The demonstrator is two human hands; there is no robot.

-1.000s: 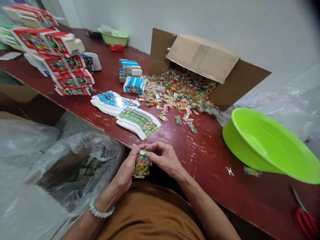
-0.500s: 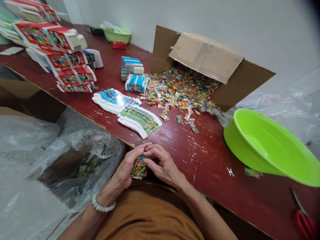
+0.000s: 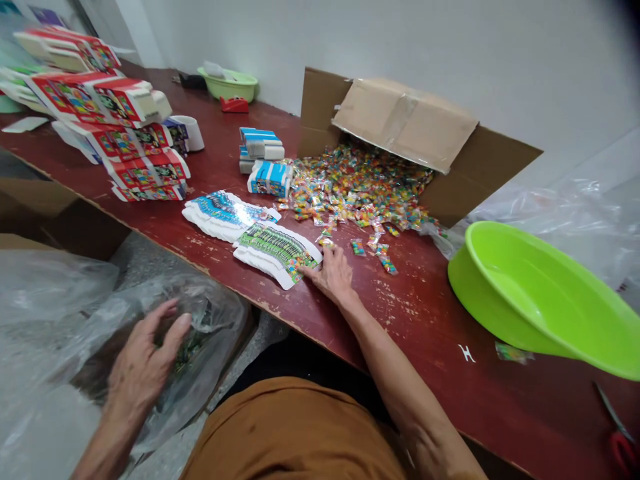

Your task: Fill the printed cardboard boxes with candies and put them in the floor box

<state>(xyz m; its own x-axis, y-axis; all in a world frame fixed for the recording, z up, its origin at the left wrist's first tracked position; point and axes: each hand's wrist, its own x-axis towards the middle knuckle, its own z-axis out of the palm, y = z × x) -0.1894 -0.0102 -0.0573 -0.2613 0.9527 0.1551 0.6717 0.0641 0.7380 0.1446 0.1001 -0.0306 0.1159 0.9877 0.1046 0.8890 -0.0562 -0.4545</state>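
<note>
My left hand (image 3: 143,363) hangs over the mouth of a clear plastic bag (image 3: 200,393) beside the table, thumb and fingers apart and nothing between them. Dark green contents show inside the bag, partly covered by the hand. On the table, my right hand (image 3: 333,275) reaches to the right end of a fanned stack of green printed flat cartons (image 3: 273,250). Its thumb lies at the top carton's corner, and its fingers are stretched beside a small candy packet (image 3: 325,241). A fan of blue flat cartons (image 3: 225,212) lies just behind the green ones.
A tipped cardboard box (image 3: 405,123) spills many candy packets (image 3: 360,187) onto the table. At right are a lime-green basin (image 3: 493,293) and scissors (image 3: 620,440). Bundled red cartons (image 3: 145,167) pile up at left, with blue bundles (image 3: 270,179) near the candy.
The small green printed carton has left my hands and no longer shows. My left hand has moved left over the bag and opened; my right hand has reached forward to the green cartons.
</note>
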